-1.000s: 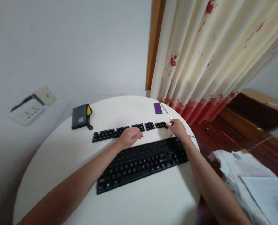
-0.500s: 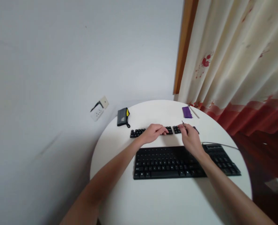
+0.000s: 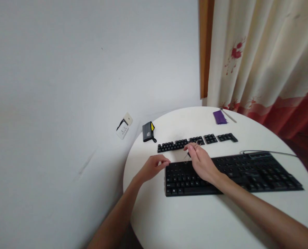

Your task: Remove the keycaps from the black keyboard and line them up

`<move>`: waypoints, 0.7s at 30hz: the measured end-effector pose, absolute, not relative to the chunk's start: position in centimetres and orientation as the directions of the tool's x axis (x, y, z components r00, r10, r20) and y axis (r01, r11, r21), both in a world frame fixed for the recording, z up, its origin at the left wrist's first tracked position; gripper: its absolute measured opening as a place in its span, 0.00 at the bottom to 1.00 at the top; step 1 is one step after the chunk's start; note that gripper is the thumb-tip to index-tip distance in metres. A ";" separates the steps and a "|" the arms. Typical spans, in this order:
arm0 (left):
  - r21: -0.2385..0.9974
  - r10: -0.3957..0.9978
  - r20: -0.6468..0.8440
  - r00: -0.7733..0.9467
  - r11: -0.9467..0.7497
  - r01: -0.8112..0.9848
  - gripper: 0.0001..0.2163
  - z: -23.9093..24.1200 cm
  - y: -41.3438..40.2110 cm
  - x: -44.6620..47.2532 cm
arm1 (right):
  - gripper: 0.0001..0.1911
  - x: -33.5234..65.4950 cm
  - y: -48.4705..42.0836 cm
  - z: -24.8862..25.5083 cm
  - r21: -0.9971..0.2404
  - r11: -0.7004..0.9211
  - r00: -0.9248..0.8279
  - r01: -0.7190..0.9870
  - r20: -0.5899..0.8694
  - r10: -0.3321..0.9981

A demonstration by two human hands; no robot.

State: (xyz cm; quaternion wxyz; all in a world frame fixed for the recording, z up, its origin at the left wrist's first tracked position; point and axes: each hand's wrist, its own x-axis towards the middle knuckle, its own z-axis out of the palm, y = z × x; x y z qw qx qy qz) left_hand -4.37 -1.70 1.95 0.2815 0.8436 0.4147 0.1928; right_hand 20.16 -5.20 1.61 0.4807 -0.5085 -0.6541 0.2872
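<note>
A black keyboard [image 3: 203,191], many of its upper keys bare of caps, lies on the white round table [image 3: 166,221]. At its upper left corner is my left hand [image 3: 154,167], fingers bent together and thumb and fingertips on the edge. My right hand [image 3: 202,162] is closed around a thin wire keycap puller [image 3: 186,158], its wire ends pointing down over the upper keys. Part of that tool is hidden by the fingers. Behind the keyboard, loose black keycaps [image 3: 166,147] stand in a row of several groups.
A grey pouch [image 3: 148,132] with a yellow patch lies at the back left. Towards the back right are a purple cloth [image 3: 219,117] and a thin brush-like stick [image 3: 229,116]. The keyboard cable [image 3: 270,151] runs off rightward. A wall with sockets [image 3: 122,130] borders the table's left.
My left hand has left the keycap row and come to the keyboard's upper left corner. My right hand has moved from the keycaps to above the keyboard with the puller. The view has shifted.
</note>
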 end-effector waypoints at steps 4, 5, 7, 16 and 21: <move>0.686 0.811 0.083 0.579 -0.468 0.557 0.06 0.3 -4.4 -4.9 | 0.20 17.7 -6.3 1.5 -0.907 0.244 -0.073 0.344 0.233 0.970; 0.695 0.819 0.089 0.566 -0.458 0.554 0.06 -0.1 -4.9 -5.0 | 0.19 17.3 -6.5 1.3 -0.920 0.238 -0.085 0.311 0.223 0.971; 0.707 0.841 0.080 0.536 -0.427 0.564 0.06 -0.8 -5.7 -5.1 | 0.16 16.7 -6.9 0.8 -0.941 0.228 -0.114 0.251 0.206 0.972; 0.735 0.892 0.002 0.452 -0.307 0.604 0.10 -1.9 -6.7 -4.9 | 0.14 16.2 -7.7 -2.0 -0.987 0.100 -0.049 0.124 0.094 0.994; 0.741 0.899 -0.027 0.437 -0.275 0.612 0.07 -1.7 -6.8 -4.4 | 0.16 16.5 -7.5 -3.4 -0.998 0.019 0.020 0.053 0.020 1.000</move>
